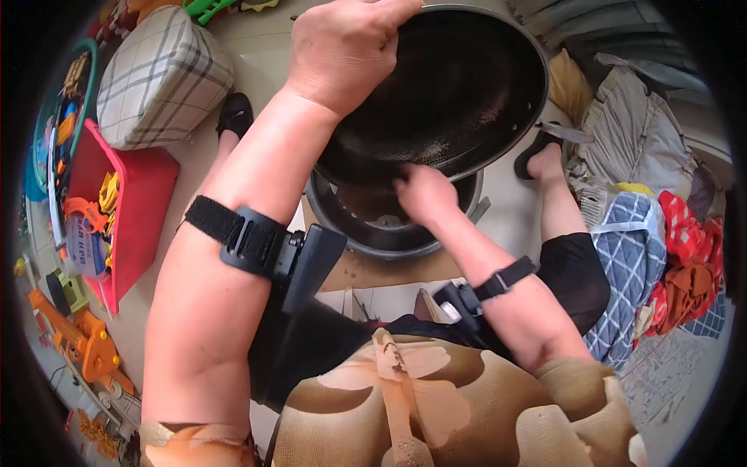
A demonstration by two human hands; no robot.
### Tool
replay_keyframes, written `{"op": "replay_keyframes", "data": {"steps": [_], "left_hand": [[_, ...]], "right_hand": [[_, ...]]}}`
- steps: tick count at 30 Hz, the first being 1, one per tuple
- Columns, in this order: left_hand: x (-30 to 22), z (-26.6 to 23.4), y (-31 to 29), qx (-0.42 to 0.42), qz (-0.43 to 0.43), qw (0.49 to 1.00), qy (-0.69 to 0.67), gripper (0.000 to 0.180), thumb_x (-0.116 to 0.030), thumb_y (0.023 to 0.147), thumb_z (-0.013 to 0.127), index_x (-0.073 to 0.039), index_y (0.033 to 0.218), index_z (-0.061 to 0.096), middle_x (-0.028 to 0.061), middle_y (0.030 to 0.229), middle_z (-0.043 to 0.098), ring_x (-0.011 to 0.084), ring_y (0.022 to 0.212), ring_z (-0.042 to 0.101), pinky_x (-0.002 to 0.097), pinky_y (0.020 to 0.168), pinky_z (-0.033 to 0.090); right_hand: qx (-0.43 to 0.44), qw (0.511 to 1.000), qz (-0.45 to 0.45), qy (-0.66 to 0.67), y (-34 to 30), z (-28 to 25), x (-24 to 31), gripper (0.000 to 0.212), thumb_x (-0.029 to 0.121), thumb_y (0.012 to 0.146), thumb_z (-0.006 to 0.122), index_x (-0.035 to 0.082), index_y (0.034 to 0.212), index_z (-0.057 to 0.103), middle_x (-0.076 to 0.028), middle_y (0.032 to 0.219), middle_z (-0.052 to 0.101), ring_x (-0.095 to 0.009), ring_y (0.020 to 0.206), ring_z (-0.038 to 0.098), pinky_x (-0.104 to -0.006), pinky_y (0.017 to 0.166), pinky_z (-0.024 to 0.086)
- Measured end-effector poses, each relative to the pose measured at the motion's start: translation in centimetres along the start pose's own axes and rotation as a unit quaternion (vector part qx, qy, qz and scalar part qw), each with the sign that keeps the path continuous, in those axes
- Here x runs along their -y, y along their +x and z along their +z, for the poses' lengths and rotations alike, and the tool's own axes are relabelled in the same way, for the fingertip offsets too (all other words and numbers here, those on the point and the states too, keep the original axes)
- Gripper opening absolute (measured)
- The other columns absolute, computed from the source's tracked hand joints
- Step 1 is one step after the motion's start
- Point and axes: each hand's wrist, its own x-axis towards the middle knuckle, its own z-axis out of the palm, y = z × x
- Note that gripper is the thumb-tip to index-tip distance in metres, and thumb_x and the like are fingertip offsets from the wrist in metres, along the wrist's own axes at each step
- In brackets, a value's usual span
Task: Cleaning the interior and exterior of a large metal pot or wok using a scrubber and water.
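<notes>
A large dark frying pan (443, 93) is held tilted over a grey basin (389, 247), with its worn, blackened inside turned up. My left hand (346, 50) is closed on the pan's upper left rim. At the pan's lower edge, my right hand (428, 196) is closed with its fingers against the inner surface; whatever it may hold is hidden. The pan's handle (566, 132) points right. Some brownish water (381, 210) shows in the basin, which stands on brown cardboard (397, 274). Each forearm wears a black strap with a small device.
To the left stand a red bin (148, 210) of toys, a plaid stool (163, 78) and an orange toy vehicle (82, 338). On the right lie a blue checked cloth (626, 268), red patterned fabric (689, 257) and grey bedding (638, 132). My feet flank the basin.
</notes>
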Motion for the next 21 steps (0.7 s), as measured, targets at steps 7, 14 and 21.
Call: {"op": "replay_keyframes", "data": {"steps": [7, 14, 21], "left_hand": [[0.6, -0.2, -0.7, -0.042, 0.015, 0.999, -0.023, 0.024, 0.001, 0.073, 0.059, -0.011, 0.093, 0.066, 0.0104, 0.077, 0.061, 0.0313, 0.071, 0.063, 0.0383, 0.062, 0.052], [0.3, 0.4, -0.5, -0.042, 0.012, 0.999, -0.023, 0.021, 0.000, 0.073, 0.059, -0.010, 0.090, 0.065, 0.0111, 0.076, 0.059, 0.0320, 0.072, 0.063, 0.0388, 0.062, 0.052], [0.0, -0.3, -1.0, -0.031, -0.003, 0.999, -0.039, 0.024, 0.001, 0.073, 0.058, -0.011, 0.093, 0.066, 0.0108, 0.077, 0.060, 0.0317, 0.073, 0.063, 0.0385, 0.063, 0.052]], "right_hand": [[-0.036, 0.998, -0.024, -0.035, 0.2, -2.8, -7.5, 0.028, 0.023, 0.085, 0.061, 0.011, 0.109, 0.070, -0.019, 0.098, 0.069, -0.036, 0.096, 0.065, -0.0463, 0.086, 0.052], [-0.015, 0.999, 0.029, -0.028, 0.1, -3.2, -7.0, 0.028, 0.021, 0.088, 0.056, 0.012, 0.111, 0.069, -0.016, 0.102, 0.070, -0.033, 0.096, 0.067, -0.0460, 0.084, 0.054], [0.019, 0.999, -0.032, 0.010, -0.9, -0.2, 1.0, 0.027, 0.023, 0.085, 0.060, 0.010, 0.107, 0.070, -0.021, 0.101, 0.068, -0.038, 0.100, 0.063, -0.0472, 0.088, 0.051]]}}
